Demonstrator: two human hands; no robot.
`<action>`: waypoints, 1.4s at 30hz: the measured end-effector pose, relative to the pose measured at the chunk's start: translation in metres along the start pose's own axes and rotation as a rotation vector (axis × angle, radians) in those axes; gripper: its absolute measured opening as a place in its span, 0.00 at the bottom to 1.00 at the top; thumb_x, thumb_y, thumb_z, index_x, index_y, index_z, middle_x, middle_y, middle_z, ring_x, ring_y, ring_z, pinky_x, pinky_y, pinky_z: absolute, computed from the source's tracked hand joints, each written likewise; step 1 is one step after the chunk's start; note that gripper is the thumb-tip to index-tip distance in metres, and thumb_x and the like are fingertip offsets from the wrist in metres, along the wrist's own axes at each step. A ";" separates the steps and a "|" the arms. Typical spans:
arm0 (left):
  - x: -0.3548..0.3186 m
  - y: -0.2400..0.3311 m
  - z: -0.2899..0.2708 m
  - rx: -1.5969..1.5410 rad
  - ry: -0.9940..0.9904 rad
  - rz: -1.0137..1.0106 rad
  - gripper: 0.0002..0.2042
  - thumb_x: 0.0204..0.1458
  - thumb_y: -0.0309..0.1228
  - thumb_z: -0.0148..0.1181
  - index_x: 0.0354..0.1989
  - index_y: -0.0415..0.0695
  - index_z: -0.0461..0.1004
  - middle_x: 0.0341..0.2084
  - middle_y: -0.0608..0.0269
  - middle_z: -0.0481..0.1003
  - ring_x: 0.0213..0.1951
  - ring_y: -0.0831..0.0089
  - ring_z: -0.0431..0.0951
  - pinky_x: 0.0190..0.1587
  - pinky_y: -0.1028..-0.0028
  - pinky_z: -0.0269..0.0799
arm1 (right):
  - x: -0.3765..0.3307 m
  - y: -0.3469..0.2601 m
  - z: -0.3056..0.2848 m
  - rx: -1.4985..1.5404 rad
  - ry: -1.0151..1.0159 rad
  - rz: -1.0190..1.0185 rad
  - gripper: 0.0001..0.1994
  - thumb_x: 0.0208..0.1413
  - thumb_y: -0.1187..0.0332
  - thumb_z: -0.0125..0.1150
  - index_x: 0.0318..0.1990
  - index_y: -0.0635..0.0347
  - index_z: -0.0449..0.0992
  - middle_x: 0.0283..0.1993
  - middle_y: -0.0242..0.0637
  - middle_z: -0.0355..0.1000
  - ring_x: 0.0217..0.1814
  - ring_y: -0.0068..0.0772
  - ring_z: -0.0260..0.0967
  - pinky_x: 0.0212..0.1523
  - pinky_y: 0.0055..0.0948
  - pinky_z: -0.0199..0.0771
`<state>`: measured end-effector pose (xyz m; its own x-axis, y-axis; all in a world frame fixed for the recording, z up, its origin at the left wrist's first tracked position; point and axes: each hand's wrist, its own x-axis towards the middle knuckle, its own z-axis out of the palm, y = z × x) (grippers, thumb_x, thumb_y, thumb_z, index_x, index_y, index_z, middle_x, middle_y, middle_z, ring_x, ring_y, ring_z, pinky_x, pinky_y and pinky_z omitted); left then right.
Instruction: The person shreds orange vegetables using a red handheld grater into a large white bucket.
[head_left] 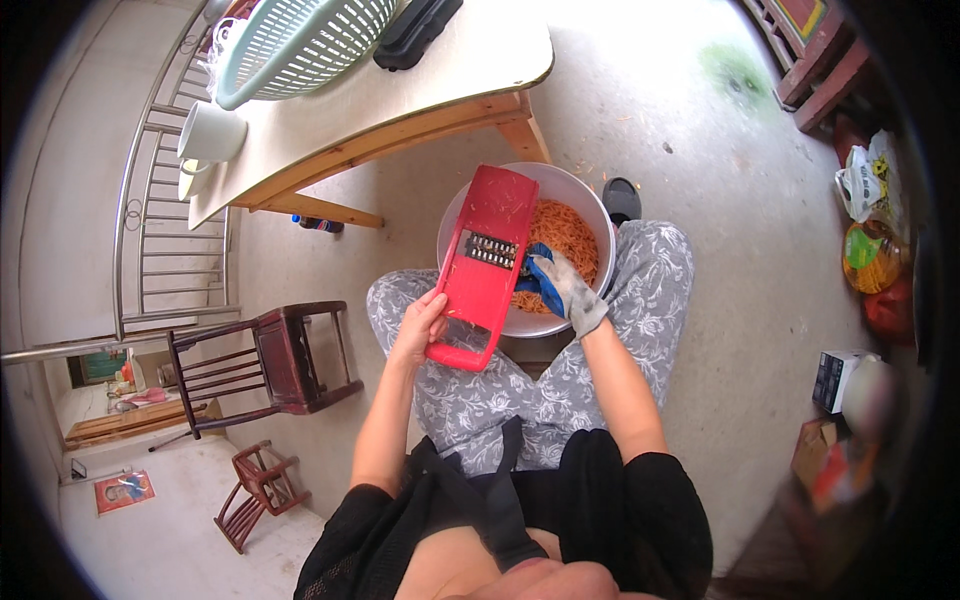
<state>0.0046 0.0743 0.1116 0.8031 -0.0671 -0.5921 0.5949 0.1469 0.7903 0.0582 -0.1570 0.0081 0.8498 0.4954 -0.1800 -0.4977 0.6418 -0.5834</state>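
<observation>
A red grater (484, 205) with a metal blade panel is tilted over a large pale basin (606, 215). Its lower handle end is gripped by my bare left hand (424, 322). Orange shreds, which look like carrot, lie in the basin (562, 235), and a few cling to the grater. My right hand (566, 285) wears a grey and blue work glove. It is curled at the grater's right edge, beside the blades and above the shreds. The grater partly hides its fingertips, and what they hold cannot be made out.
The basin stands between my knees. Ahead to the left is a table (480, 60) with a green plastic basket (300, 50), a black case (418, 32) and a white mug (212, 132). Dark wooden chairs (290, 358) stand left. Bags and a small box (838, 380) line the right.
</observation>
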 end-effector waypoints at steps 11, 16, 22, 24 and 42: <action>-0.007 -0.026 0.005 -0.107 0.058 -0.067 0.08 0.59 0.37 0.49 0.35 0.46 0.68 0.07 0.78 0.55 0.09 0.87 0.51 0.13 0.84 0.47 | -0.007 0.011 0.011 -1.033 0.441 0.061 0.20 0.56 0.58 0.45 0.45 0.69 0.67 0.34 0.49 0.71 0.36 0.39 0.72 0.35 0.33 0.70; -0.007 -0.023 0.010 -0.014 0.078 -0.038 0.10 0.59 0.39 0.49 0.34 0.44 0.68 0.07 0.79 0.54 0.09 0.88 0.51 0.13 0.84 0.45 | -0.007 0.011 -0.002 -0.758 0.366 0.215 0.23 0.55 0.57 0.43 0.46 0.71 0.66 0.40 0.59 0.70 0.46 0.58 0.67 0.46 0.46 0.65; -0.012 -0.016 0.008 0.028 0.147 0.023 0.11 0.58 0.40 0.50 0.31 0.46 0.67 0.07 0.79 0.54 0.09 0.88 0.51 0.13 0.84 0.44 | -0.011 -0.014 0.015 -1.047 0.460 0.154 0.19 0.54 0.60 0.44 0.43 0.70 0.68 0.39 0.61 0.70 0.45 0.58 0.68 0.46 0.44 0.67; -0.014 -0.015 -0.018 -0.021 0.232 0.085 0.13 0.58 0.41 0.49 0.26 0.48 0.66 0.07 0.79 0.54 0.09 0.88 0.50 0.13 0.84 0.44 | -0.009 -0.021 0.011 -1.092 0.608 0.111 0.18 0.54 0.62 0.45 0.41 0.70 0.69 0.38 0.60 0.70 0.43 0.58 0.68 0.44 0.45 0.67; 0.008 0.015 0.023 0.581 0.141 0.273 0.16 0.54 0.30 0.56 0.51 0.39 0.69 0.27 0.71 0.75 0.20 0.88 0.65 0.22 0.84 0.60 | 0.024 0.086 -0.104 -2.470 -0.417 -0.034 0.10 0.52 0.69 0.49 0.41 0.56 0.71 0.39 0.40 0.72 0.40 0.32 0.72 0.34 0.33 0.74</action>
<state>0.0205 0.0531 0.1221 0.9391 0.0334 -0.3420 0.3238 -0.4193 0.8482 0.0536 -0.1512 -0.1292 0.6426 0.7273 -0.2412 0.7348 -0.6741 -0.0753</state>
